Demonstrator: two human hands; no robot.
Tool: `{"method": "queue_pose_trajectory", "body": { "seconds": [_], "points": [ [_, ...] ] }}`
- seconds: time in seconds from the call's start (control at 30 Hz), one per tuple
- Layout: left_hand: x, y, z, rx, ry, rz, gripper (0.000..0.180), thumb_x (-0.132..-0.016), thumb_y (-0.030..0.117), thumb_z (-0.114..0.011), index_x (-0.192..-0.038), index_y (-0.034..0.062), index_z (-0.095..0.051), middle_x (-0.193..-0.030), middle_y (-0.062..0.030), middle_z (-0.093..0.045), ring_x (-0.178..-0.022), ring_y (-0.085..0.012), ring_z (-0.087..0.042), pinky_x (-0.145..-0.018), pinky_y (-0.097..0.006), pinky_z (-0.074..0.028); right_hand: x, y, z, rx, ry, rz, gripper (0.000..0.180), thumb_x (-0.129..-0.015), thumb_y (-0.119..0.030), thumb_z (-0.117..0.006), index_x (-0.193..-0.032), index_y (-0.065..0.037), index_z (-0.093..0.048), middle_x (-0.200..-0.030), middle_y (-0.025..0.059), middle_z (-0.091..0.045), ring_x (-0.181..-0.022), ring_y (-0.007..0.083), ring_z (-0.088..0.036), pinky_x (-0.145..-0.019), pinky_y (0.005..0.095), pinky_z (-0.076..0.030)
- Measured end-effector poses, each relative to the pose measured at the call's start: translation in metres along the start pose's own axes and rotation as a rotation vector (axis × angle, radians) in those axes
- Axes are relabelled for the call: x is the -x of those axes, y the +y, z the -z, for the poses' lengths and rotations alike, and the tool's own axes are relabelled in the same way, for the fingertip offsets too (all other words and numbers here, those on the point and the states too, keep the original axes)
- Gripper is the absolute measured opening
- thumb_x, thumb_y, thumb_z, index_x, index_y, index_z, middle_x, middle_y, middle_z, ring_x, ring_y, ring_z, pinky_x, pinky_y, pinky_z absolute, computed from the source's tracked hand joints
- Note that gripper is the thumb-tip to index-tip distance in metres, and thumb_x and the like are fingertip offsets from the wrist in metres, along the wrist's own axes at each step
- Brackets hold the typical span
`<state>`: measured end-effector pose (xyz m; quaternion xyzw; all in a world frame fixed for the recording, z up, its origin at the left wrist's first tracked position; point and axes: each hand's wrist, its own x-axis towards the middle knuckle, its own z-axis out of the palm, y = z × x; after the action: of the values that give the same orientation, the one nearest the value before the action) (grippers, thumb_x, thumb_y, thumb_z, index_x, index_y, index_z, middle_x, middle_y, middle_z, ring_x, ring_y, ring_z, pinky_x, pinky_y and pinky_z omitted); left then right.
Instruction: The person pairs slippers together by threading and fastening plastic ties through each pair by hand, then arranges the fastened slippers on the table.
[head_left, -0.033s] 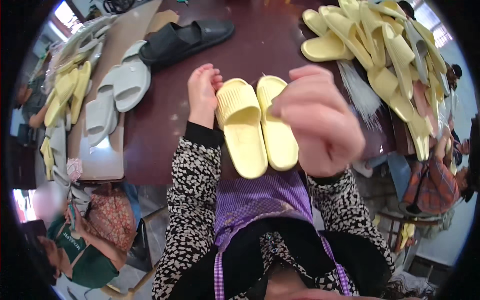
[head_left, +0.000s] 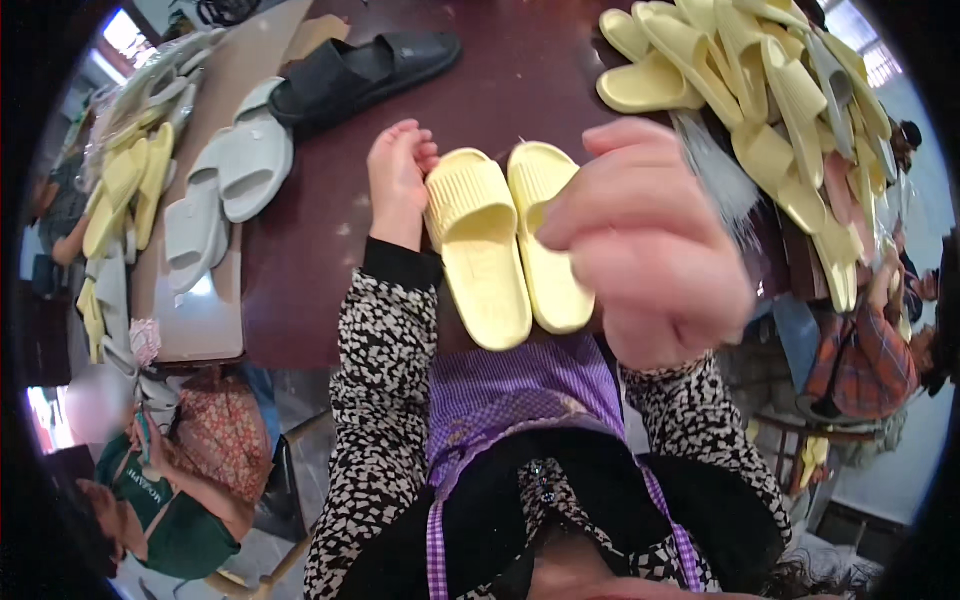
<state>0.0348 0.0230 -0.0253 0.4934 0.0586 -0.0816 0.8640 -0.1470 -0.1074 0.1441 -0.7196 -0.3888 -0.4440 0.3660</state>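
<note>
Two pale yellow slide sandals lie side by side on the dark brown table [head_left: 300, 250], their heels hanging over its near edge. My left hand [head_left: 398, 180] lies flat on the table, its fingers pressed against the outer side of the left sandal [head_left: 478, 245]. My right hand [head_left: 650, 240] is raised close to the camera and blurred. It covers the right edge of the right sandal [head_left: 545, 240], with its fingers curled. Whether it grips that sandal is hidden. Both my sleeves are black-and-white patterned.
A black sandal pair [head_left: 360, 70] lies at the table's far side, and grey sandals [head_left: 230, 170] to the left on a pale board [head_left: 200, 320]. A heap of yellow sandals [head_left: 760, 90] fills the far right. More yellow sandals [head_left: 130, 190] lie far left. People sit at right [head_left: 870, 360] and lower left [head_left: 160, 500].
</note>
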Motion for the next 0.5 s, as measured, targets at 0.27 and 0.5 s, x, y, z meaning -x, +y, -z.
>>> {"method": "queue_pose_trajectory", "body": {
  "seconds": [0.27,0.5],
  "points": [
    [-0.012,-0.017,0.007,-0.003,-0.05,0.037,0.019,-0.083,0.002,-0.052,-0.102,0.0013,-0.054,-0.083,-0.009,-0.06,-0.067,-0.0156,-0.057,-0.055,-0.026,-0.049,0.059,0.08,0.22,-0.089,-0.063,-0.036,0.01,-0.086,-0.006,-0.05,-0.083,-0.002,-0.058,-0.088,0.0151,-0.064,-0.072,0.0222,-0.059,-0.081,0.0446,-0.043],
    [-0.012,-0.018,0.011,-0.036,-0.039,0.041,0.02,-0.083,0.002,-0.052,-0.103,0.0001,-0.053,-0.086,-0.0106,-0.061,-0.068,-0.017,-0.057,-0.057,-0.028,-0.049,0.001,-0.029,-0.066,-0.118,-0.183,-0.002,0.01,-0.086,-0.006,-0.05,-0.084,-0.001,-0.059,-0.089,0.0159,-0.063,-0.072,0.0221,-0.059,-0.079,0.0427,-0.044]
  ]
}}
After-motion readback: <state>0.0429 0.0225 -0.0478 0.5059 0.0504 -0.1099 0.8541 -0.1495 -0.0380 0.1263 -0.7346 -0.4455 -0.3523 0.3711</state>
